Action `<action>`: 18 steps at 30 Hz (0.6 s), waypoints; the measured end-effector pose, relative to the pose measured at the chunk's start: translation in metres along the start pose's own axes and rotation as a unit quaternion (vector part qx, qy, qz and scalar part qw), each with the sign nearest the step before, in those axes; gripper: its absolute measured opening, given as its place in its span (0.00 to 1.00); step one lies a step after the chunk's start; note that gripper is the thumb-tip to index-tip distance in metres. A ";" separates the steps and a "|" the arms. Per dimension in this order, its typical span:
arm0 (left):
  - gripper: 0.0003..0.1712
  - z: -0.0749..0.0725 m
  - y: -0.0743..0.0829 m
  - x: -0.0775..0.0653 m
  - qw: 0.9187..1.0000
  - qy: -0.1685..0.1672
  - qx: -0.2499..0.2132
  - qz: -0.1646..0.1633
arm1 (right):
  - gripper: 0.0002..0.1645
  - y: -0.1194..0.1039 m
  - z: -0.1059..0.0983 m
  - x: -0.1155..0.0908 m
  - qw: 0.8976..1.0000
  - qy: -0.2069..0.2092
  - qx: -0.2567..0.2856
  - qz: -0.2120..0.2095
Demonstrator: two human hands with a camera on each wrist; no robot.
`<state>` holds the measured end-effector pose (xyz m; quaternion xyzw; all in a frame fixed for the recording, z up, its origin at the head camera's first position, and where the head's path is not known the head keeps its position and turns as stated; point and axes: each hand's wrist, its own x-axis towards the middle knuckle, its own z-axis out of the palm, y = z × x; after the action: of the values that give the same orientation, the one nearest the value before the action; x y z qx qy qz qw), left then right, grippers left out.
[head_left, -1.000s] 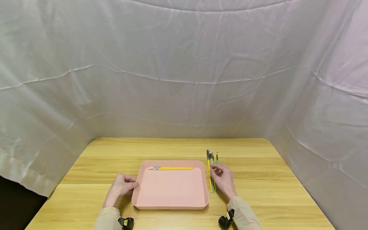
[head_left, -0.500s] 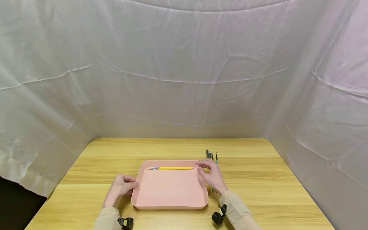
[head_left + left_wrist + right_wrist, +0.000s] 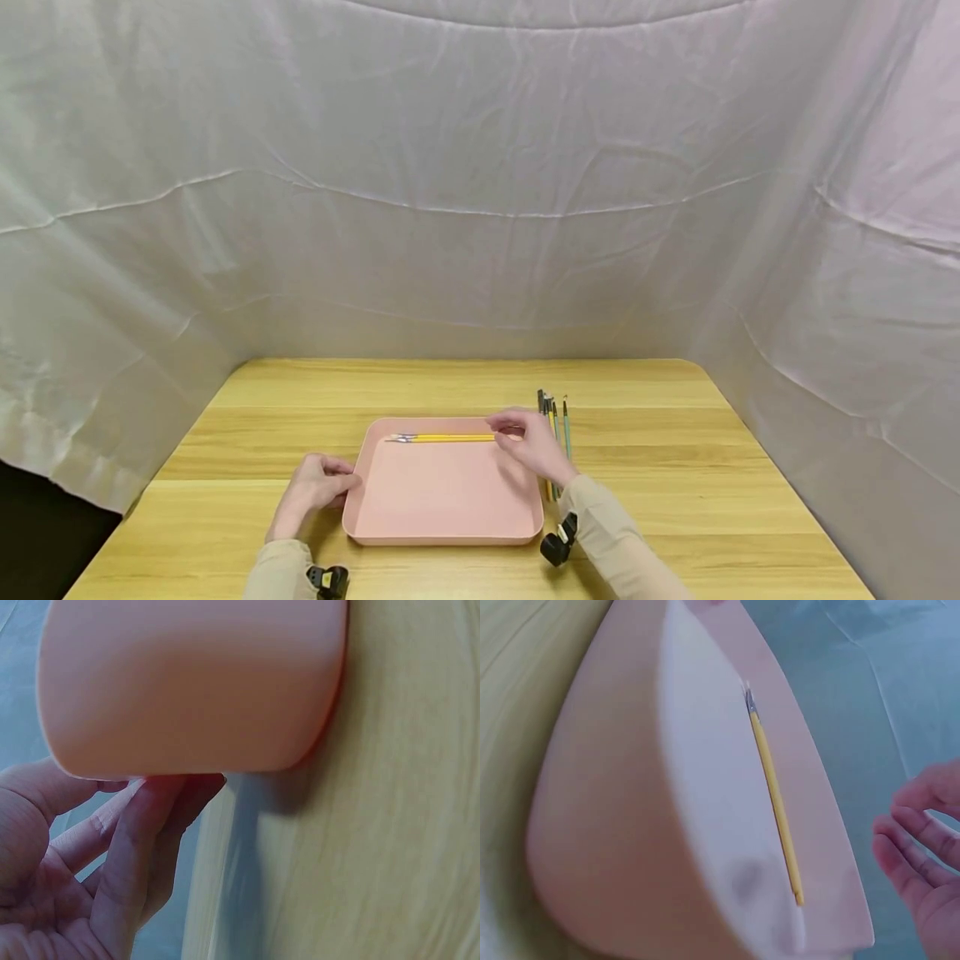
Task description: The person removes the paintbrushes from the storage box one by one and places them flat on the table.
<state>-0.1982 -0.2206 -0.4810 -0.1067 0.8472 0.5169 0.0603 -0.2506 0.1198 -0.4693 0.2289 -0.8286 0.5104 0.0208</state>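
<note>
A pink tray point(image 3: 442, 500) lies on the table in the head view. Its left rim is held by my left hand point(image 3: 311, 492), thumb above and fingers against the outer wall point(image 3: 202, 735) in the left wrist view. Yellow paintbrushes point(image 3: 446, 438) lie along the tray's far side, bristles to the left. Over the tray's right end hovers my right hand point(image 3: 531, 442), fingers loosely bent and nothing between them. The right wrist view shows it apart from the yellow paintbrush point(image 3: 776, 806). The brushes' handle ends are partly hidden by the hand in the head view.
Right of the tray, several yellow and teal paintbrushes point(image 3: 567, 433) lie side by side on the wooden table point(image 3: 675, 467), partly covered by my right hand and wrist. A grey curtain point(image 3: 480, 275) encloses the table's back and sides.
My right hand has moved left from above the loose paintbrushes to over the tray's right end. My left hand stays at the tray's left rim.
</note>
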 end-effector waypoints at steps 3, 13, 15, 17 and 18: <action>0.11 0.000 0.000 0.000 1.000 0.000 -0.002 -0.001 | 0.17 -0.003 0.003 0.005 1.000 -0.017 0.010 0.008; 0.12 0.000 0.002 -0.001 1.000 -0.004 -0.012 0.000 | 0.18 -0.009 0.014 0.020 0.996 -0.078 -0.031 0.026; 0.11 0.000 0.002 -0.001 1.000 -0.004 -0.014 -0.001 | 0.19 -0.011 0.015 0.023 0.993 -0.100 -0.049 0.030; 0.12 0.000 0.001 -0.001 1.000 -0.004 -0.015 0.000 | 0.19 -0.014 0.017 0.027 0.990 -0.122 -0.058 0.038; 0.12 0.000 0.001 -0.001 1.000 -0.003 -0.014 0.000 | 0.19 -0.014 0.018 0.029 0.989 -0.130 -0.059 0.044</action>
<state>-0.1976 -0.2199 -0.4797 -0.1062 0.8396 0.5293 0.0614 -0.2672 0.0885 -0.4585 0.2549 -0.8622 0.4271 -0.0957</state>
